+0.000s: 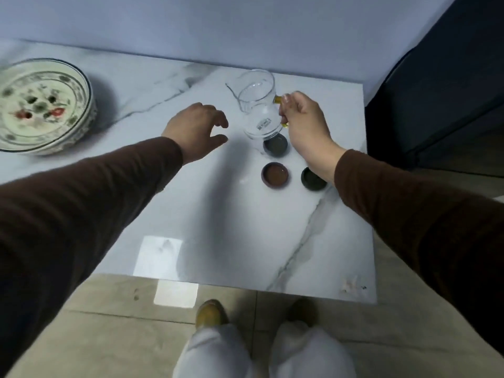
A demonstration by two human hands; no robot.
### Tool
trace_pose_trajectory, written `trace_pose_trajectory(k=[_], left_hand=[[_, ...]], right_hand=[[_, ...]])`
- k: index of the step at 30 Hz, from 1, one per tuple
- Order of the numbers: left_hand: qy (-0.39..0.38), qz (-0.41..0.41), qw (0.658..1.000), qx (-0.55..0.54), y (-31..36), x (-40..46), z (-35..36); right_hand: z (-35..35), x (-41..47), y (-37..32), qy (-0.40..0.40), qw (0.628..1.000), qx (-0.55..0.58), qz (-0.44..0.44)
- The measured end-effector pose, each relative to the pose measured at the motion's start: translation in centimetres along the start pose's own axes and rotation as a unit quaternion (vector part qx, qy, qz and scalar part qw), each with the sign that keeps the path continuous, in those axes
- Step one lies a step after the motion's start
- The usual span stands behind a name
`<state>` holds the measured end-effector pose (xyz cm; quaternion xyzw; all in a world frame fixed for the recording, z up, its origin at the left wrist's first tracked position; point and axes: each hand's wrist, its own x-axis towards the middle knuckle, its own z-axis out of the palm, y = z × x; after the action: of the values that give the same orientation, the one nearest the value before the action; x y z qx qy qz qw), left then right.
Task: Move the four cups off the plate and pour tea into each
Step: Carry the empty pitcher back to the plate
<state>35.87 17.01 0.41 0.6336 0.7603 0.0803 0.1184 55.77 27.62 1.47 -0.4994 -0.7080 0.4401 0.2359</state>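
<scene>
Tiled floor [109, 309] and my own feet fill the nearest band of the view, at 6 o'clock; beyond them lies the white marble table [231, 241]. Going outward, two small cups come first: a brown cup [275, 174] and, at its 3 o'clock, a dark cup [312, 179] partly under my right wrist. Just beyond the brown one, at 12 o'clock from it, stands a grey cup [275, 145]. I can see only these three; if a fourth is on the table, my right hand [305, 124] or arm hides it.

My right grip is closed on the amber handle of the glass pitcher [257, 107], held directly above the grey cup. The pitcher's long axis tilts from vertical, its mouth leaning away toward 11 o'clock, and its spout points to 9 o'clock. It looks clear and nearly empty; I cannot tell whether any tea remains or is flowing.

My left hand [195, 129] hovers at 9 o'clock of the pitcher, fingers loosely curled and holding nothing.

Farthest, at 10 o'clock, the painted plate [81, 77] stands bare of cups, so the unloading looks done. The brown cup seems to hold liquid; I judge pouring to be under way, with the rest uncertain.
</scene>
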Motion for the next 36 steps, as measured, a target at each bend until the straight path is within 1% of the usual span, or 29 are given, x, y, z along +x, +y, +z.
trace_pose_trajectory(k=[5, 9, 13, 18, 23, 28, 36], left_hand=[[-0.018, -0.064, 0.997, -0.050, -1.0, -4.6, -5.8], [-0.037, -0.108, 0.990, -0.080, -1.7, -8.1, -8.8], [-0.041, -0.142, 0.986, -0.083, -3.5, -10.9, -11.6], [-0.041, -0.165, 0.983, -0.075, -7.4, -13.8, -14.7], [-0.035, -0.163, 0.983, -0.077, -13.4, -16.6, -16.9], [-0.049, -0.143, 0.985, -0.080, -20.2, -18.7, -18.6], [-0.083, -0.125, 0.987, -0.056, -28.3, -18.7, -20.2]], right_hand=[[0.9, -4.1, -6.0, -0.017, 0.997, 0.039, 0.057], [1.8, -6.7, -10.0, -0.033, 0.994, 0.064, 0.088], [3.3, -8.5, -12.8, -0.063, 0.991, 0.076, 0.090], [6.7, -10.2, -16.1, -0.098, 0.987, 0.076, 0.097], [12.2, -11.6, -20.7, -0.113, 0.986, 0.070, 0.096], [18.4, -12.9, -24.9, -0.111, 0.985, 0.066, 0.116], [26.0, -12.0, -27.9, -0.110, 0.981, 0.076, 0.138]])
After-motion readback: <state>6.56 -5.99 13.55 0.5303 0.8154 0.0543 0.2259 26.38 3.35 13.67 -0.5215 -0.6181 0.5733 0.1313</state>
